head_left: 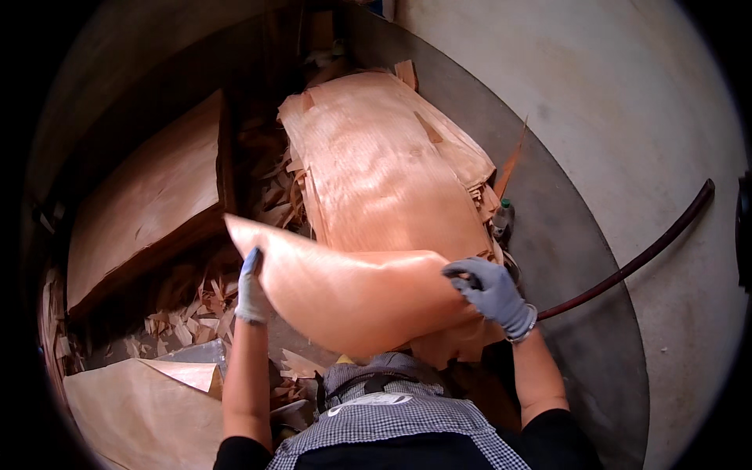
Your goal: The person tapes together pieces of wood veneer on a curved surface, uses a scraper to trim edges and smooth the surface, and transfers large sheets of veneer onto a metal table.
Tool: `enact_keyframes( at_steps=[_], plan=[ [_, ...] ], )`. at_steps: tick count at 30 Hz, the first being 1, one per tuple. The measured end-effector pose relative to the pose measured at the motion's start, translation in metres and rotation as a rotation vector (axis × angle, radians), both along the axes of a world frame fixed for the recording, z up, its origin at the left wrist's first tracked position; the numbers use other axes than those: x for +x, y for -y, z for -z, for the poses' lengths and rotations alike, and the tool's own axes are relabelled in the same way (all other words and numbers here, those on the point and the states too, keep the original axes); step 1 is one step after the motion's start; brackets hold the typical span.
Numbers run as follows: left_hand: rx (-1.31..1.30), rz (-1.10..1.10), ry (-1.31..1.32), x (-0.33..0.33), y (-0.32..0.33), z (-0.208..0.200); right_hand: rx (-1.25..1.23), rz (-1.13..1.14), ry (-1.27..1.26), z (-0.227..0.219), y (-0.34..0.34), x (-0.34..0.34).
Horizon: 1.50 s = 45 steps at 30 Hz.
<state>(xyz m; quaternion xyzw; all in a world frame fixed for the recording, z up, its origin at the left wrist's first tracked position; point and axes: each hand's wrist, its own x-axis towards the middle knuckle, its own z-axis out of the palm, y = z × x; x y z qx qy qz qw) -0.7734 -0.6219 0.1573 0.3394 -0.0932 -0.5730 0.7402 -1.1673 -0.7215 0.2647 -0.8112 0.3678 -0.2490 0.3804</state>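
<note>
A thin, pinkish-tan wood veneer sheet (352, 301) is raised in front of me, bowed along its length, its far left corner pointing up. My left hand (252, 290), in a pale glove with bluish fingertips, grips the sheet's left edge, partly hidden behind it. At the right edge, my right hand (495, 296) in a grey glove has its fingers curled closed on the sheet. Something small and dark shows between those fingers; I cannot make out what. Beyond the raised sheet lies a thick stack of veneer sheets (368, 164) with ragged edges.
To the left stands another tall veneer stack (153, 204). Broken veneer scraps (196, 313) litter the floor between the stacks. A loose sheet (149, 415) lies at lower left. A dark red hose (627, 270) runs to the right, near a green-capped bottle (504, 219) and a pale wall (627, 102).
</note>
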Motion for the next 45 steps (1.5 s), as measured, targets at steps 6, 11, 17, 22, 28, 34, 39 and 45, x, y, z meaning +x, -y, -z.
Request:
enact_keyframes(
  at_steps=[6,11,17,22,28,34,39,45],
  plan=[
    [-0.211,0.051,0.046,-0.054,0.110,-0.068,-0.188,0.257,0.107,-0.012,0.017,-0.075],
    [-0.165,0.109,0.123,-0.027,0.125,-0.020,-0.145,0.204,0.055,0.002,0.042,-0.072],
    [0.008,0.311,-0.185,0.049,0.188,0.157,-0.179,0.238,-0.029,0.102,0.122,0.002],
    [0.275,0.272,-0.096,0.065,0.285,0.202,-0.170,0.364,-0.352,0.174,0.207,0.018],
    [0.430,0.273,0.002,0.097,0.363,0.206,-0.121,0.629,-0.302,0.216,0.286,0.024],
    [0.530,0.134,0.528,0.044,0.299,0.209,-0.103,0.787,-0.687,0.257,0.364,-0.051],
    [0.397,0.093,0.713,0.019,0.229,0.241,0.097,0.885,-0.375,0.294,0.429,-0.050],
    [0.442,0.154,1.138,-0.009,0.195,0.233,0.178,0.804,-0.735,0.313,0.460,-0.027]
  ],
)
